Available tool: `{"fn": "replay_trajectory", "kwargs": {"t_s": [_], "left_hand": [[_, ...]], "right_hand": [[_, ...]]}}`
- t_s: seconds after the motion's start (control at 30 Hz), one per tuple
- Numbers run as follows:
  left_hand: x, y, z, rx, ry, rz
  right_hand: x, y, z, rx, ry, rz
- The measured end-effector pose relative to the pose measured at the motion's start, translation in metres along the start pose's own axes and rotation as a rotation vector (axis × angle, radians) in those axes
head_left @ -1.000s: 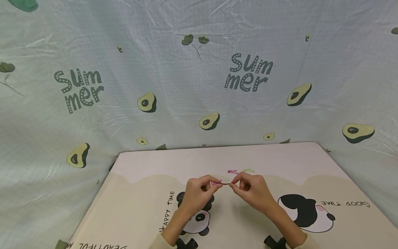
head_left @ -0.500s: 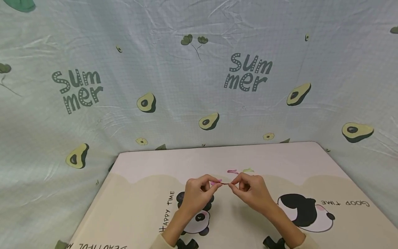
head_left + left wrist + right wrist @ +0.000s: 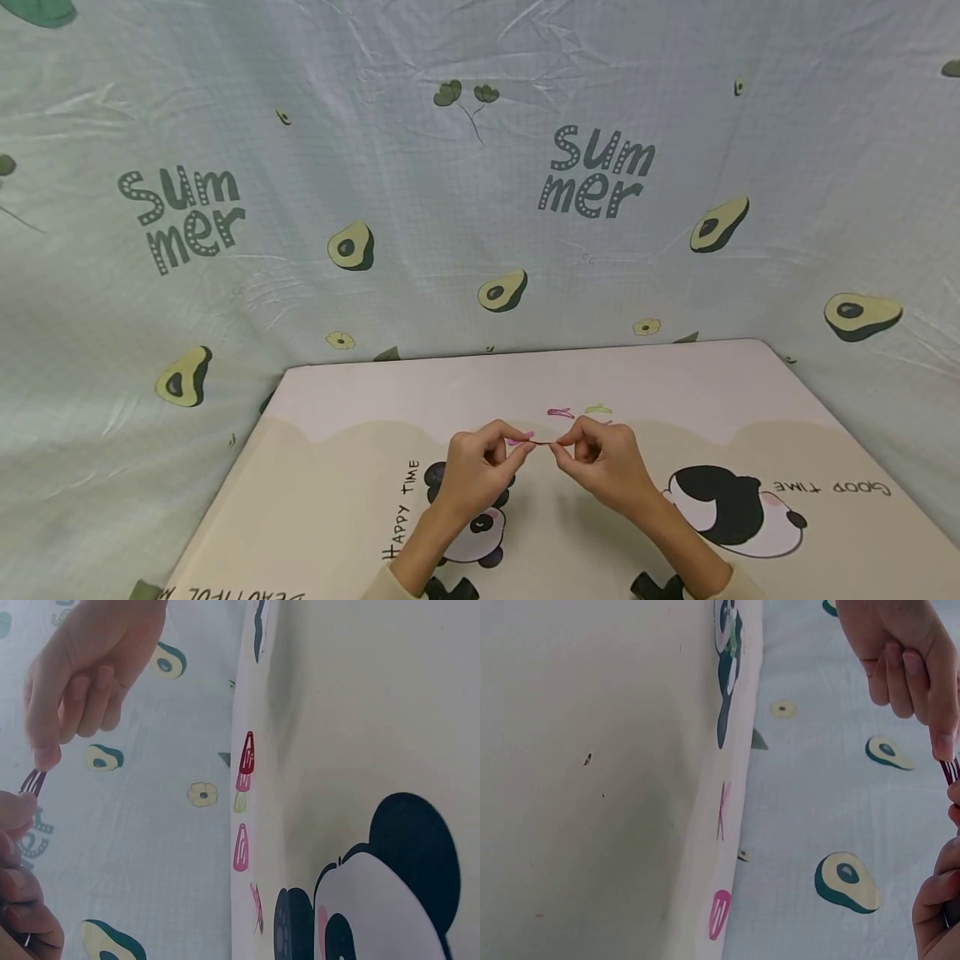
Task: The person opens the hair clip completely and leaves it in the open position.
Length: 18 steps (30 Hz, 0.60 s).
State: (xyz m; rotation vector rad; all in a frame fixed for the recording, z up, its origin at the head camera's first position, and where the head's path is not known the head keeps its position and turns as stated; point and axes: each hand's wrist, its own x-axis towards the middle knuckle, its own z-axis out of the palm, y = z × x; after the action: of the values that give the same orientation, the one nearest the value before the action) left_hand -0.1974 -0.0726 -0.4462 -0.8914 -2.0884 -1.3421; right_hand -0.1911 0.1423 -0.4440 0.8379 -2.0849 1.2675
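The dark red snap hair clip (image 3: 543, 442) was held in the air between 2 hands, beyond the panda print (image 3: 474, 540) on the tabletop (image 3: 322, 500) and slightly to its right. The left hand (image 3: 477, 469), partly over the panda print, pinched 1 end with thumb and index finger, the tips closed on it; the right hand (image 3: 611, 468), right of the print, pinched the other end likewise. Farther beyond the print, to its right, lay a pink snap hair clip (image 3: 561, 412) and a green clip (image 3: 598, 409), with a red snap hair clip (image 3: 247, 754) and another pink clip (image 3: 243, 782) near the green. A crossed pink item (image 3: 722, 814) lay nearer the panda print; whether it was 1 piece or 2 I could not tell. Avocado-patterned cloth (image 3: 420, 167) hung beyond the print.
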Motion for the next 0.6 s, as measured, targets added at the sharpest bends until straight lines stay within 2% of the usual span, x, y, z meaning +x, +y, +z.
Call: {"fn": "replay_trajectory", "kwargs": {"t_s": [0.2, 0.4, 0.6], "left_hand": [[-0.0007, 0.0016, 0.0010, 0.020, 0.008, 0.023], [-0.0003, 0.0001, 0.0025, 0.043, 0.035, 0.082], [-0.0019, -0.0008, 0.0040, 0.046, 0.041, 0.085]], "right_hand": [[0.0000, -0.0012, 0.0002, 0.003, 0.009, -0.002], [-0.0002, -0.0015, 0.0011, -0.003, 0.029, -0.020], [-0.0012, -0.0015, 0.0020, -0.009, 0.042, -0.025]]}}
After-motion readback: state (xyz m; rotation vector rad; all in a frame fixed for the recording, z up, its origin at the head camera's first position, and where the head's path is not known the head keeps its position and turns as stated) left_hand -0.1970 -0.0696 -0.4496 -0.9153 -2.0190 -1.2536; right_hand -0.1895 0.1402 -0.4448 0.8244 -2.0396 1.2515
